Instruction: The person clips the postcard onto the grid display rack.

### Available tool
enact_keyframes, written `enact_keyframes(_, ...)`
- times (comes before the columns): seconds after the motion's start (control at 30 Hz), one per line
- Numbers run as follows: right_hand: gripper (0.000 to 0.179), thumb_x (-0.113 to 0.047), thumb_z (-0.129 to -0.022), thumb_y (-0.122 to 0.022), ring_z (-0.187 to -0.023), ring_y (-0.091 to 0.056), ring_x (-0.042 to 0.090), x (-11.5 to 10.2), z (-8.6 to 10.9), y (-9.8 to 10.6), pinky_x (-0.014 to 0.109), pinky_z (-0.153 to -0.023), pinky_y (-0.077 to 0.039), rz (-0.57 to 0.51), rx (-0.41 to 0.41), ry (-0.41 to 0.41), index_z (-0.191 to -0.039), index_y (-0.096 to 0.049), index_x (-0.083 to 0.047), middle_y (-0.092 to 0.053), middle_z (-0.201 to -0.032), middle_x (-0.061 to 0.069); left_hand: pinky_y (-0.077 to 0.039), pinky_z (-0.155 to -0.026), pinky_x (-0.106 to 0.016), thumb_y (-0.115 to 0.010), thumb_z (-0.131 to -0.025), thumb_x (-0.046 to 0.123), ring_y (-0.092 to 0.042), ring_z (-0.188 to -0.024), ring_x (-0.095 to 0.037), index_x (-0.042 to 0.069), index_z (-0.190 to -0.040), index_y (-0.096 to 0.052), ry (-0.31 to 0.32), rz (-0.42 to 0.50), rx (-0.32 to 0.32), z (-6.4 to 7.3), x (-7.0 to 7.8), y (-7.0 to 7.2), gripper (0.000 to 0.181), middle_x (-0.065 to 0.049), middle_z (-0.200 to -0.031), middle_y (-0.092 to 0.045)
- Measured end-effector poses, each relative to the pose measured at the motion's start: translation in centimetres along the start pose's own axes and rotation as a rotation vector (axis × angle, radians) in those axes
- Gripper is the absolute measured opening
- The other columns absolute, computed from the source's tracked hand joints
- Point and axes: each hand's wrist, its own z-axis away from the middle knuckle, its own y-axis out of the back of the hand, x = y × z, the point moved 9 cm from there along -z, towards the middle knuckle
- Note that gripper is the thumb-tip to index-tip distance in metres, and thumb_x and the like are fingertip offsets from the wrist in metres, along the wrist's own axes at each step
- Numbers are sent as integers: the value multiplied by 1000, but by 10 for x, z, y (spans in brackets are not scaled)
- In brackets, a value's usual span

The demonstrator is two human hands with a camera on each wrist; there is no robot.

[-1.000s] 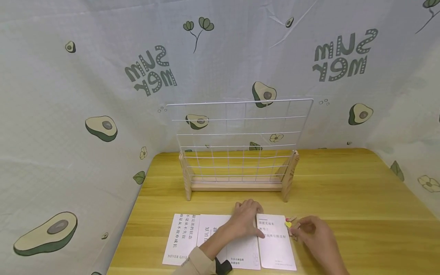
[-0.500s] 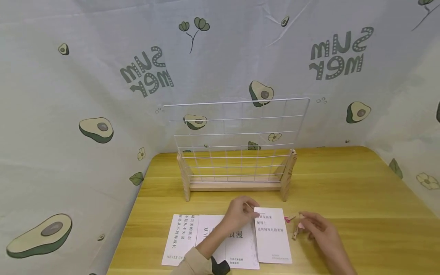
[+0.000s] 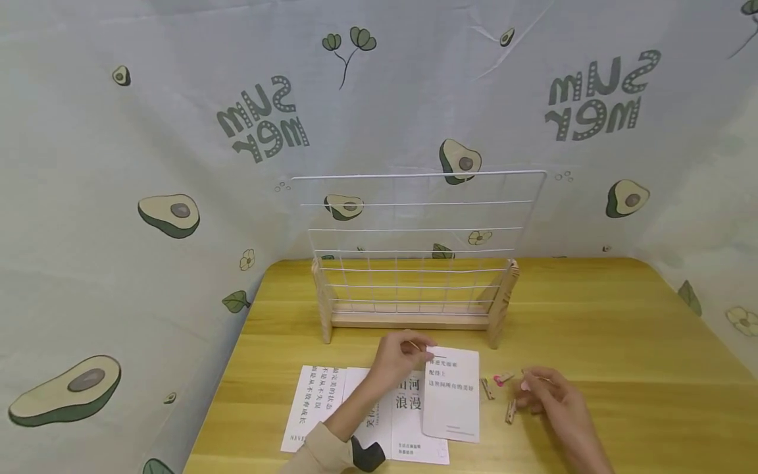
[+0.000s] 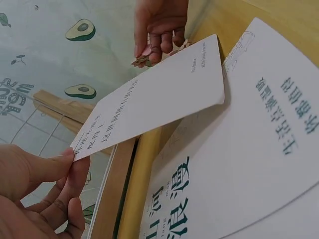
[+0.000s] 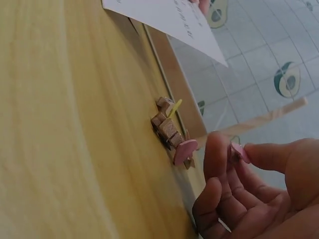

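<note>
My left hand (image 3: 395, 361) pinches a white printed card (image 3: 451, 405) by its top left corner between thumb and fingers. In the left wrist view the card (image 4: 164, 89) is tilted and raised over the other cards. My right hand (image 3: 553, 398) is to the right of it, pinching a small clothespin (image 5: 239, 152) with a pink decoration between thumb and forefinger; most of it is hidden by the fingers. Several wooden clothespins (image 3: 510, 412) lie on the table between the card and that hand, one with a pink decoration (image 5: 186, 151) and one with a yellow one (image 5: 175, 108).
Several white cards (image 3: 312, 408) with printed characters lie in a row at the front left, partly under my left forearm. Behind them stands a white wire grid (image 3: 417, 176) on a wooden base (image 3: 408, 320). A patterned cloth (image 3: 195, 131) hangs around the wooden table (image 3: 592, 316).
My left hand has picked up the rightmost card and moved it left and toward the grid, over the neighbouring card. My right hand has drawn slightly away from the clothespin pile with one clothespin.
</note>
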Motion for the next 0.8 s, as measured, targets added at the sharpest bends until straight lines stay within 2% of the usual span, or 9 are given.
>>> enact_keyframes(0.17, 51, -38, -107, -57, -74, -62, 8, 4, -2, -3, 23, -68, -55, 8, -18, -90, -139, -61, 1, -71, -89, -10, -51, -64, -15, -80, -88, 3, -63, -72, -3, 9, -103, -80, -20, 27, 44, 0, 8, 20, 16, -7, -93, -72)
enact_keyframes(0.3, 35, -40, -104, -62, -77, -62, 8, 4, -4, -3, 22, -72, -56, -106, -51, -110, -128, -74, -18, -69, -92, -8, -52, -63, -16, -79, -89, 3, -70, -75, -13, 9, -104, -80, -55, 6, 97, -6, 23, 48, 16, -10, -93, -73)
enact_keyframes(0.4, 28, -36, -105, -60, -77, -60, 8, 0, -4, -8, 21, -73, -56, -121, -101, -100, -127, -74, -27, -65, -88, -5, -51, -61, -17, -79, -89, 3, -72, -77, -23, 8, -104, -81, -65, -15, 156, -9, 33, 75, 15, -13, -93, -73)
enact_keyframes(0.5, 36, -35, -106, -59, -78, -58, 8, -8, -4, -14, 21, -73, -55, -38, -135, -77, -137, -68, -21, -64, -86, -4, -49, -61, -17, -79, -89, 4, -70, -78, -22, 9, -104, -81, -58, -29, 218, -9, 41, 101, 16, -13, -94, -73)
enact_keyframes(0.6, 47, -38, -104, -62, -82, -60, 7, -15, -3, -18, 19, -78, -56, 47, -140, -57, -143, -61, -12, -74, -94, -4, -47, -61, -16, -81, -87, 4, -69, -78, -18, 9, -103, -81, -66, -30, 266, -10, 46, 122, 17, -13, -95, -74)
enact_keyframes(0.7, 52, -39, -102, -65, -88, -62, 6, -21, -4, -23, 15, -83, -56, 59, -144, -39, -142, -62, -7, -79, -106, -5, -44, -60, -17, -81, -86, 3, -69, -78, -21, 8, -103, -82, -90, -15, 297, -11, 53, 140, 17, -14, -94, -75)
enact_keyframes(0.8, 48, -38, -99, -69, -83, -62, 8, -23, -6, -26, 16, -81, -55, 72, -142, -40, -136, -66, -7, -78, -99, -5, -42, -64, -18, -82, -86, 4, -70, -78, -24, 8, -102, -82, -114, -30, 325, -12, 63, 155, 17, -14, -94, -76)
